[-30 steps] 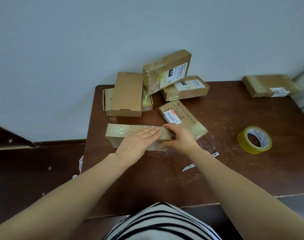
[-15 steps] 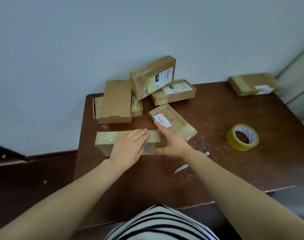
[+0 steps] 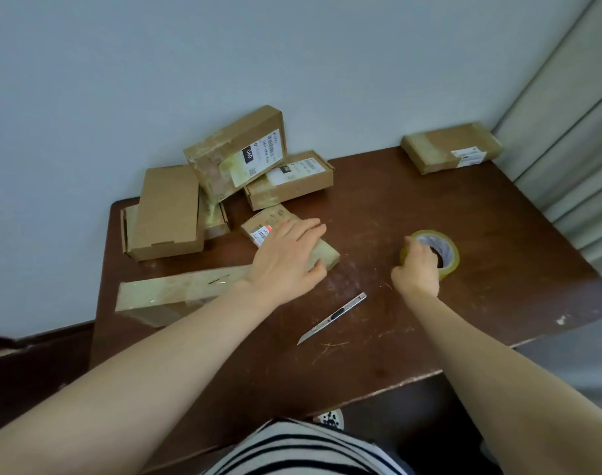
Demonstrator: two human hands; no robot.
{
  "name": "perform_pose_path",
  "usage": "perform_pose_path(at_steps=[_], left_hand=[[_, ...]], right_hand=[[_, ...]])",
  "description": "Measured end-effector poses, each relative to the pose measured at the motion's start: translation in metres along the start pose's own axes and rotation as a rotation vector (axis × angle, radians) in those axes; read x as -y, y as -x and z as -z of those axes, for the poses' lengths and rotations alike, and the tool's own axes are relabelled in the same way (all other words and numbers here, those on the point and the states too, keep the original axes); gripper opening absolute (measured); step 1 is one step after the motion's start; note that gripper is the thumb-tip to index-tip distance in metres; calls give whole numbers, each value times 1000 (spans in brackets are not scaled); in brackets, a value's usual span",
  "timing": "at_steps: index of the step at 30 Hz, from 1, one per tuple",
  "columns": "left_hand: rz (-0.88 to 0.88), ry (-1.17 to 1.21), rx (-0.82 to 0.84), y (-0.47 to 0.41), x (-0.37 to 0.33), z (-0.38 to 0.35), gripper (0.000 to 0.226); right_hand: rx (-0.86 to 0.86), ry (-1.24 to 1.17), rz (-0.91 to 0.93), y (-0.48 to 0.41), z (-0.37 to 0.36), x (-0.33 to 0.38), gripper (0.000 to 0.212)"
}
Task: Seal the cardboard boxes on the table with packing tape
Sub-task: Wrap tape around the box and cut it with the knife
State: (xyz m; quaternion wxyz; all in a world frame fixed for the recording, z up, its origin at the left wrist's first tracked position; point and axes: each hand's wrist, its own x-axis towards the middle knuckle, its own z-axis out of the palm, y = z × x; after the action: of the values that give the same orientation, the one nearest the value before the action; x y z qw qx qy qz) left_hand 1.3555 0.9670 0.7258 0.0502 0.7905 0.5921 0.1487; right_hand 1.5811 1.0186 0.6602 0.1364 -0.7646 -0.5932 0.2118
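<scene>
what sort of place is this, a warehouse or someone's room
Probably a room at home or a small office used for packing parcels: one scuffed wooden table against a plain wall, a pile of labelled cardboard boxes, a roll of packing tape.

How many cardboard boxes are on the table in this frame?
7: long taped box front left; plain box atop a half-hidden box; tilted box at the back; labelled box beside it; red-label box under the left hand; corner box far right. Others may be hidden.
</scene>
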Motion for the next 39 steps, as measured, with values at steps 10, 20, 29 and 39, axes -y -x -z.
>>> perform_pose_path(at_steps=[10,20,29,39], left_hand=[[153,164,99,-28,-30,-19,51],[712,975,-76,-43,-20,16,45],[839,1663,-175,-11,20,72,13],[650,1630,-274,41,52,89,26]], right_hand=[[131,389,-13,-34,4,-43,23],[215,-819,294,12,12,50,33],[320,-817,724,55,9,120,25],[430,-756,740,93,12,175,15]])
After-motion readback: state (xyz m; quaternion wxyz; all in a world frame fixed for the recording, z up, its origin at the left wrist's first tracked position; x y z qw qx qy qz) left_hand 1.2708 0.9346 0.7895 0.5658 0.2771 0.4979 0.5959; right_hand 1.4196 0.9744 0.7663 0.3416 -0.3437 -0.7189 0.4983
